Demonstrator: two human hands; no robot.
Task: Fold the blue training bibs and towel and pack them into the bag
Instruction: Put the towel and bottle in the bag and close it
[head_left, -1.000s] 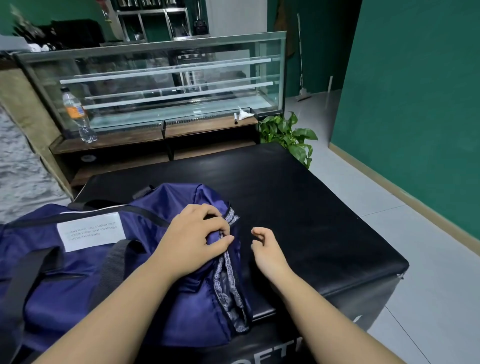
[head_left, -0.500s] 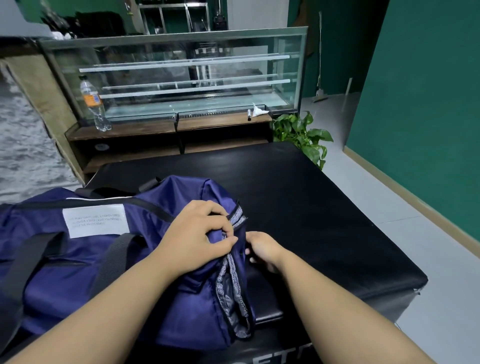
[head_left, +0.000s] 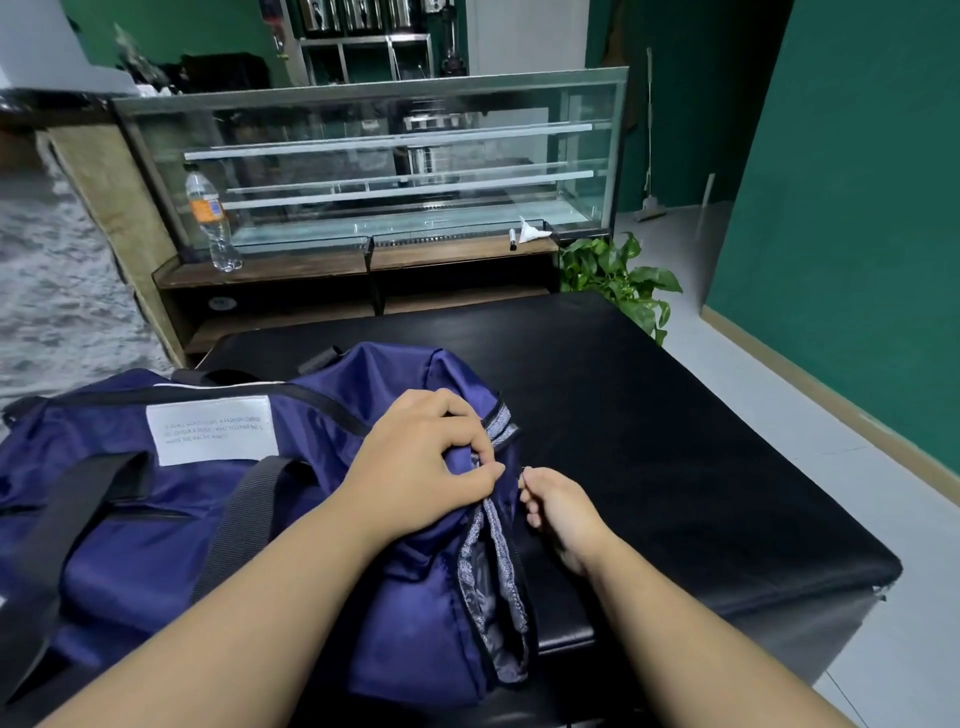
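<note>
A navy blue duffel bag (head_left: 130, 525) with black straps and a white label lies on the black padded table (head_left: 675, 447). My left hand (head_left: 421, 467) grips the bag's fabric at its right end, beside a side opening with grey lining (head_left: 493, 582). My right hand (head_left: 561, 509) is just right of that opening, its fingertips pinching something small at the zip edge; what it pinches is too small to make out. No bibs or towel are visible.
A glass display case (head_left: 374, 171) on a wooden shelf stands behind the table, with a plastic bottle (head_left: 210, 223) at its left. A green plant (head_left: 623, 280) sits at the table's far right corner. Green wall and tiled floor lie to the right.
My right hand moved left from the table top to the bag's end and now pinches at the zip edge. My left hand kept its grip on the fabric.
</note>
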